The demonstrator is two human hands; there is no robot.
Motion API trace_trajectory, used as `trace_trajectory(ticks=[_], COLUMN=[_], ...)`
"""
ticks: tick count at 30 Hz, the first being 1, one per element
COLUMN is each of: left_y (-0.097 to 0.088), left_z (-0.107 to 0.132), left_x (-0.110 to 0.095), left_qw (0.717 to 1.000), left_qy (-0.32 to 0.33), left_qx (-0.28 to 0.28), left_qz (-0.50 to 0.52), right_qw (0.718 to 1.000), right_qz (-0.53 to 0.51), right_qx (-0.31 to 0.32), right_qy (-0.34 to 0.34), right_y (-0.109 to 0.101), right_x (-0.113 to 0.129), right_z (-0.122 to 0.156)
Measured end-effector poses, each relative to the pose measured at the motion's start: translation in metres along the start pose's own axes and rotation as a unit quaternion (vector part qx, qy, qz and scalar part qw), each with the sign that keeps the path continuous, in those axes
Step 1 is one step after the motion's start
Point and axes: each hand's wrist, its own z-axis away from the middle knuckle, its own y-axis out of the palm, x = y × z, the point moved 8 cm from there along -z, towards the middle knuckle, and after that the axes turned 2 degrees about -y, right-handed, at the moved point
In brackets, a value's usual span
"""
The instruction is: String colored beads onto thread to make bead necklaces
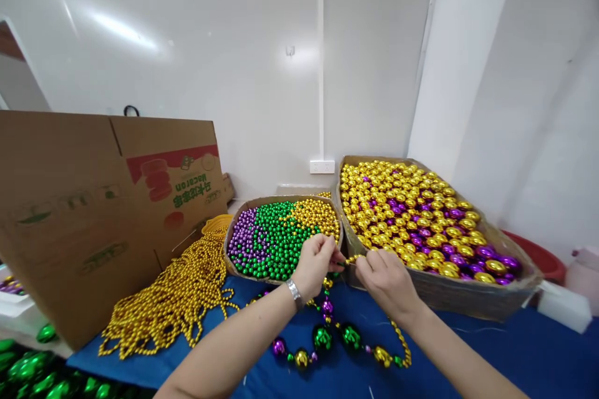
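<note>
My left hand point(316, 267), with a silver band at the wrist, is closed in a pinch at the end of a bead string. Facing it, my right hand point(384, 275) pinches the same string, and a short gold stretch shows between the two. Below both hands, the bead necklace point(350, 336) lies on the blue cloth, with large green, purple and gold balls among small beads. Its gold strand curves under my right forearm. The fingertips partly hide where the string is held.
Behind my left hand stands a box of small purple, green and gold beads point(276, 234). A larger box of gold and purple balls point(412, 218) is at right. Gold bead strands point(182, 287) lie heaped beside a tall cardboard carton point(70, 212) at left. Green balls point(32, 371) fill the lower left corner.
</note>
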Motion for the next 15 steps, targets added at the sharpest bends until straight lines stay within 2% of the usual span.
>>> trace_trajectory(ticks=[2, 5, 10, 15], left_y=[0.000, 0.004, 0.006, 0.007], left_z=[-0.002, -0.002, -0.004, -0.002], left_x=[0.009, 0.013, 0.014, 0.021], left_qw=[0.995, 0.989, 0.989, 0.990], left_qy=[-0.039, -0.048, -0.020, 0.022], left_qx=[-0.008, 0.008, -0.013, -0.055], left_qz=[0.087, 0.139, 0.148, 0.132], right_qw=[1.000, 0.998, 0.991, 0.985], right_qz=[0.006, 0.001, -0.041, -0.056], right_qx=[-0.005, -0.004, 0.002, 0.000], right_qy=[0.024, 0.069, 0.126, 0.164], right_y=[0.002, 0.010, 0.024, 0.024], right_x=[0.004, 0.008, 0.010, -0.007], right_z=[0.009, 0.024, 0.039, 0.038])
